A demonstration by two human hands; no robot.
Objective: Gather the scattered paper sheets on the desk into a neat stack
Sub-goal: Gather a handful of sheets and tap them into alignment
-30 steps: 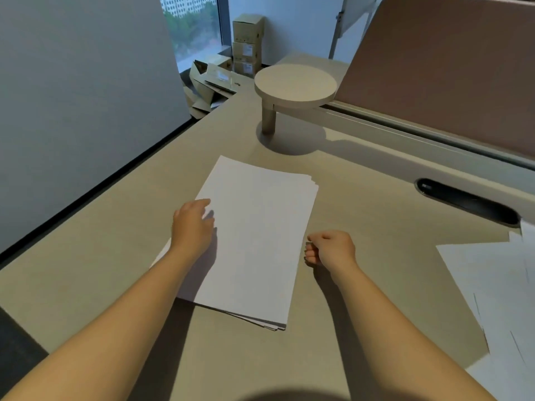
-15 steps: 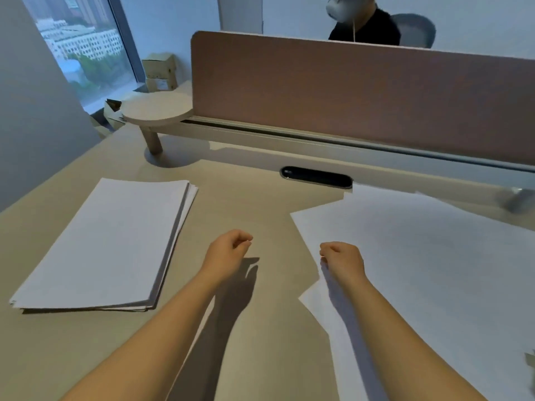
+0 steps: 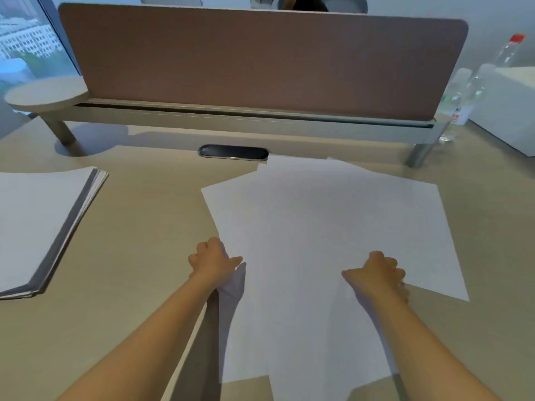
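Several loose white paper sheets (image 3: 318, 221) lie overlapped and skewed on the beige desk (image 3: 139, 227), in the middle and right. My left hand (image 3: 212, 261) grips the left edge of these sheets, thumb on top. My right hand (image 3: 379, 274) rests on their right part, fingers curled around the near edge of the top sheet. A squared stack of white paper (image 3: 37, 224) lies flat at the far left, apart from both hands.
A brown divider panel (image 3: 254, 59) on a raised rail closes the desk's far side, with a round shelf (image 3: 46, 95) at its left end. A dark cable slot (image 3: 233, 151) sits just behind the loose sheets. Clear bottles (image 3: 460, 96) and a white box (image 3: 509, 108) stand at the far right.
The view swung right from the stack to the loose sheets. Both hands left the stack, moved onto the scattered sheets, and now hold their edges.
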